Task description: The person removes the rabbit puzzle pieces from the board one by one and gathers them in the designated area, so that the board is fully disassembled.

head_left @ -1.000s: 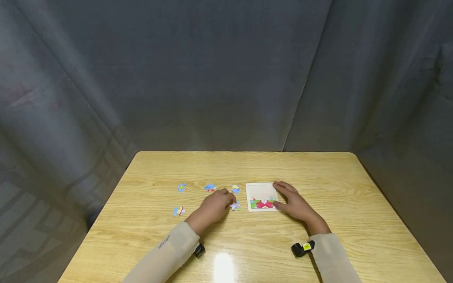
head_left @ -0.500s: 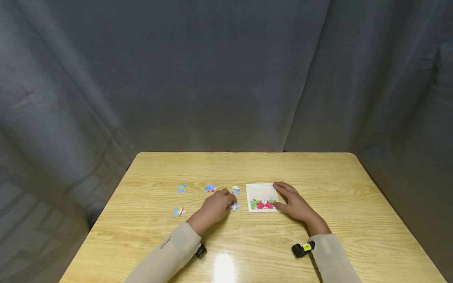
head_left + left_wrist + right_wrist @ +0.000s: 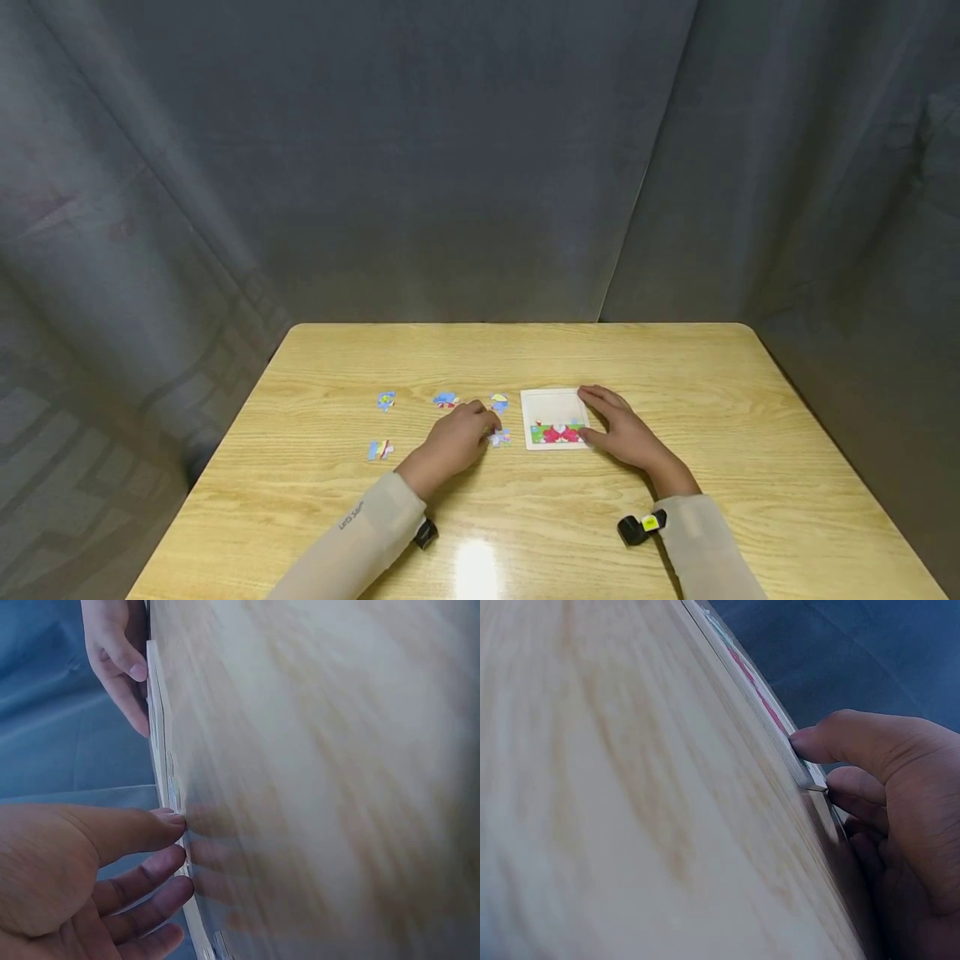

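Observation:
My left hand [image 3: 459,435] bends over a small light-blue puzzle piece [image 3: 501,437], its fingertips at the piece's left edge. In the left wrist view, the left thumb [image 3: 146,829] and fingers come together low at the tabletop; the part of the piece between them is mostly hidden. A square white puzzle tray [image 3: 555,407] lies just to the right, its lower strip filled with a green, pink and red picture. My right hand [image 3: 624,431] holds the tray's right side, the thumb near the front corner and fingers along the edge. The right wrist view shows that thumb [image 3: 821,742] against the rim.
More loose puzzle pieces lie left of the tray: a blue and yellow piece [image 3: 499,402], a blue and red piece [image 3: 446,400], a blue piece with yellow [image 3: 386,401] and a striped piece [image 3: 380,450]. A grey curtain [image 3: 480,167] stands behind the wooden table [image 3: 525,533].

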A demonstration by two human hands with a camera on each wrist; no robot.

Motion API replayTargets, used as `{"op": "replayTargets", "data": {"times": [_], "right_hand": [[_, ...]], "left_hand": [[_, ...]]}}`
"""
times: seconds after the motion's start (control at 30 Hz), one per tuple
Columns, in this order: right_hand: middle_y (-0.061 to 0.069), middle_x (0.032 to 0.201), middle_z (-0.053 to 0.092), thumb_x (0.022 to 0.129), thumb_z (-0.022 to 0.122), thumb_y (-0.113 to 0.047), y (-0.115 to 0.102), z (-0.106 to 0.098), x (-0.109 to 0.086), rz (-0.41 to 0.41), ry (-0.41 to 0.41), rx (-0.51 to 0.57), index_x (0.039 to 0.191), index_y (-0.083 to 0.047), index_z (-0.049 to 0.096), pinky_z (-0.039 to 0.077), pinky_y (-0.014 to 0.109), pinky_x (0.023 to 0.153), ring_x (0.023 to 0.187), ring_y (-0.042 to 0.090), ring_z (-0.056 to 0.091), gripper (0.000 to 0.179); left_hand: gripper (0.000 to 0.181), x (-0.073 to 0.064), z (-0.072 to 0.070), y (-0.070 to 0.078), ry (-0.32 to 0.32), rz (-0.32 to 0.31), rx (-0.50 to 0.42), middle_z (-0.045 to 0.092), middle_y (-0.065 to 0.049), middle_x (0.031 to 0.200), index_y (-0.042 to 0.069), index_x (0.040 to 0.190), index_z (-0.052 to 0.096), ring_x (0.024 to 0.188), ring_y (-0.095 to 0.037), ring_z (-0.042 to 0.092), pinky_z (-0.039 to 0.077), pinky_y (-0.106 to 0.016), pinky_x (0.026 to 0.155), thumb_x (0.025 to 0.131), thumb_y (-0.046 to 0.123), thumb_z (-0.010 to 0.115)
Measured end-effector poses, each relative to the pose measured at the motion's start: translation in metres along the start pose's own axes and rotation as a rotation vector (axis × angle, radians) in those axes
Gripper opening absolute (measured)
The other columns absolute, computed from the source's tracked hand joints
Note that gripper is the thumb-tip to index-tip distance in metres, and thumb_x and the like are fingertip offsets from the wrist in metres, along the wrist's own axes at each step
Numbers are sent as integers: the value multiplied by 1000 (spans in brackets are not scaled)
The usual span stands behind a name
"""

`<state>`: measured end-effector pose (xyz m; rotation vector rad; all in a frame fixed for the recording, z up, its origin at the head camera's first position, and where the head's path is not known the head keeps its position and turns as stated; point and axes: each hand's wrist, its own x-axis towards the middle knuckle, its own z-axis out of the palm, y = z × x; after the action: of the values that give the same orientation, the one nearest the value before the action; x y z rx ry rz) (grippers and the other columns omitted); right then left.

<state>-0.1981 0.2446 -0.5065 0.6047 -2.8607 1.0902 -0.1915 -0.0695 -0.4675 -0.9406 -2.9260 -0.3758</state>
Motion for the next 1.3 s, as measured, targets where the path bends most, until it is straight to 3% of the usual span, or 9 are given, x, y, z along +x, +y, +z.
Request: {"op": "replayTargets", "data": {"times": [0.27, 0.5, 0.73, 0.97, 1.3], "right_hand": [[20, 152, 31, 92, 69, -26, 1, -1, -1, -14, -1, -1, 147, -1, 39, 25, 63, 107, 140, 42, 23, 68], [18, 150, 35, 95, 63, -32, 1, 0, -2, -7, 36, -17, 146, -1, 41, 25, 62, 108, 140, 41, 26, 64], [20, 148, 38, 94, 64, -37, -3, 1, -2, -2, 59, -7, 146, -3, 42, 26, 65, 106, 138, 43, 28, 65], [15, 150, 38, 93, 62, -45, -7, 4, 2, 56, 61, -12, 147, -9, 42, 26, 62, 108, 139, 39, 28, 68], [18, 147, 39, 90, 69, -42, -13, 8, 2, 73, 86, -21, 145, -2, 43, 30, 61, 106, 137, 40, 30, 73]], "left_hand": [[23, 1, -5, 8, -28, -58, -12, 61, 2, 109, 19, 113, 69, 97, -16, 59, 52, -26, 70, 91, 16, 70], [38, 13, -7, 34, -27, -64, -81, 59, 0, 123, 14, 128, 62, 112, -18, 57, 52, -30, 85, 92, 27, 68], [56, 29, -1, 55, -47, -99, -112, 53, -4, 135, 13, 137, 55, 125, -22, 50, 45, -36, 100, 89, 34, 72], [55, 40, 7, 60, -73, -100, -54, 55, -6, 134, 10, 134, 58, 125, -23, 51, 42, -37, 103, 86, 30, 74], [44, 41, 8, 63, -108, -120, -43, 58, -9, 132, 8, 127, 63, 122, -24, 54, 45, -35, 100, 87, 22, 75]]}}
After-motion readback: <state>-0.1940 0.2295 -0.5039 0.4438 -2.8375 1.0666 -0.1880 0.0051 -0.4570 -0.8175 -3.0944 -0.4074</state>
